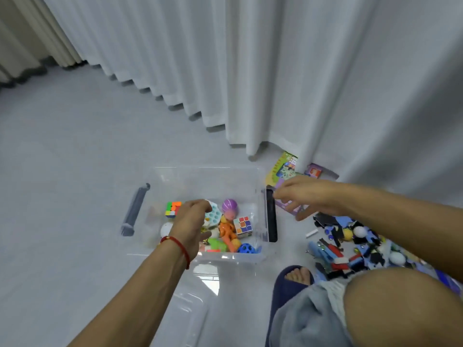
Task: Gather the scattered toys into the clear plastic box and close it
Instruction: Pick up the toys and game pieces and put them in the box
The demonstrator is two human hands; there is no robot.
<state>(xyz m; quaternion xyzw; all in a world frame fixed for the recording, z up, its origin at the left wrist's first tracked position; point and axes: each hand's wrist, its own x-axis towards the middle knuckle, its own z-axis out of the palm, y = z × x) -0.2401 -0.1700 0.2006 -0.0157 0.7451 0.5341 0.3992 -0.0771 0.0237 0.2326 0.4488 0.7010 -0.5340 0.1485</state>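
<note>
**Hands at the toy box, lots of toys left on the floor**

The left hand hangs over the clear plastic box, fingers bent down. It seems to pinch the white and teal toy with round holes, but the grip is hidden, so I cannot tell for sure. The right hand reaches over the box's right side, next to the black handle. Its fingers are loosely bent, and I cannot tell if it holds anything.

The box sits on the gray floor, just in front of the person. It is open. Inside are 2 color cubes, a shiny purple ball, a soft-looking orange toy, a blue ball with holes and a white ball. The clear lid lies flat on the floor, near the person and touching or almost touching the box.

What could go wrong? The pile of small toys on the right is full of tiny black, blue and red bits. They could slip out between the fingers. The round white balls there could roll away if bumped. The box walls are smooth and see-through, so a hand could knock the edge by mistake. If toys pile up too high, the lid may not shut.

A flat green and purple book and a small orange box lie by the white curtain. They are easy to forget there. A dark blue slipper sits close to the pile and could kick it.
</note>
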